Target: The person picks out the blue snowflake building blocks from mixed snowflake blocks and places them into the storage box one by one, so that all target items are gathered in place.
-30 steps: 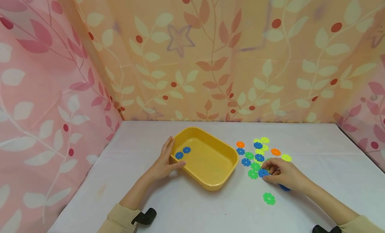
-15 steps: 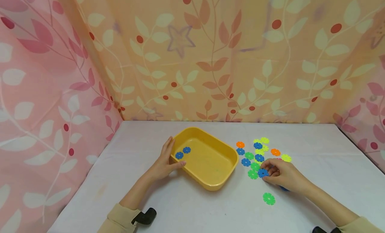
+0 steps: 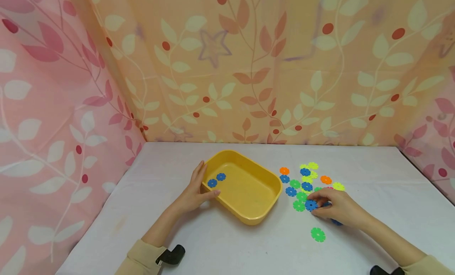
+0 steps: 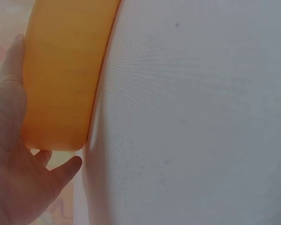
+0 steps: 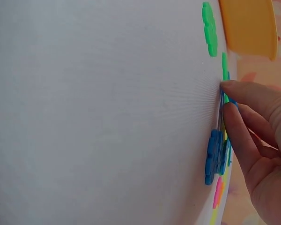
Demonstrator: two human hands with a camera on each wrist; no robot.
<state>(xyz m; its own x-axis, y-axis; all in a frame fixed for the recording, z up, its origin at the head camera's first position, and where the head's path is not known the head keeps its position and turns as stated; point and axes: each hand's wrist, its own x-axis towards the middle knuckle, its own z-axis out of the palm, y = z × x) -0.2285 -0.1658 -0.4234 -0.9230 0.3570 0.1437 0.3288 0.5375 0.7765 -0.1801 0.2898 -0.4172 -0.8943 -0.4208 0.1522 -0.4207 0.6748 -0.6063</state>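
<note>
In the head view my left hand (image 3: 192, 194) holds a corner of a yellow plastic tray (image 3: 249, 219), thumb at the rim and fingers along the outer wall. Two blue snowflake discs (image 3: 212, 183) lie inside it. To the right, thumb and fingers of my right hand (image 3: 337, 206) pinch a blue snowflake disc (image 3: 311, 205) low over the table, beside a green disc (image 3: 299, 206). Under this hand another blue disc (image 3: 336, 222) shows partly; the right wrist view has blue discs (image 5: 211, 157) below the fingers. The left wrist view shows the tray's outer wall (image 4: 68, 79).
Loose discs in yellow, green, blue and orange (image 3: 326, 180) lie spread right of the tray, some overlapping. One green disc (image 3: 318, 234) sits apart, nearer the front. A white cloth covers the table (image 3: 149, 168); patterned curtains (image 3: 249, 70) stand behind and at the sides.
The right hand shifts only very slightly around the blue disc at its fingertips. The left hand and the tray stay where they were.
</note>
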